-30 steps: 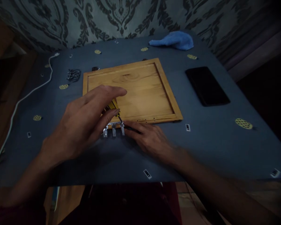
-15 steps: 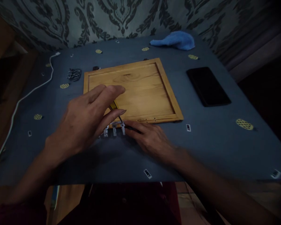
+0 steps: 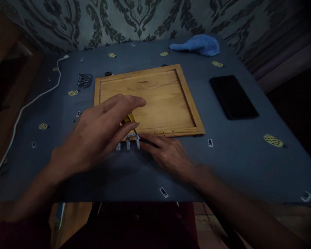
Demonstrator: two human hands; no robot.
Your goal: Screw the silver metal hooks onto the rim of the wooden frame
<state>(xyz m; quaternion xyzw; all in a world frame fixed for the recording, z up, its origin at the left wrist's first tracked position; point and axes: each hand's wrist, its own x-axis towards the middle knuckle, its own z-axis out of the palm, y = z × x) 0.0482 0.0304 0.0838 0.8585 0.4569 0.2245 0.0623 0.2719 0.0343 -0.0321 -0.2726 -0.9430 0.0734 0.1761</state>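
Observation:
My left hand (image 3: 98, 126) is closed around a screwdriver (image 3: 130, 118) with a yellow handle, largely hidden by the fingers. Its thin shaft slants down to a silver metal hook (image 3: 137, 141) at the near edge of a framed wooden board (image 3: 147, 98). My right hand (image 3: 168, 152) lies low at that edge, thumb and forefinger pinched against the same hook; a dark slim shape shows between these fingers. To the left of this hook, another hook (image 3: 128, 142) and a partly covered one sit along the edge. Small dark holes dot the frame to the right.
Loose metal hooks (image 3: 84, 80) lie in a pile at the back left. A white cable (image 3: 38, 98) runs down the left side. On the right rests a black phone (image 3: 233, 97), with a blue cloth (image 3: 199, 45) near the patterned wall. A dark blue cloth covers the table (image 3: 238, 166).
The view has shifted slightly. My left hand has turned a little around the screwdriver, showing more of the yellow handle. My right hand stays at the hook.

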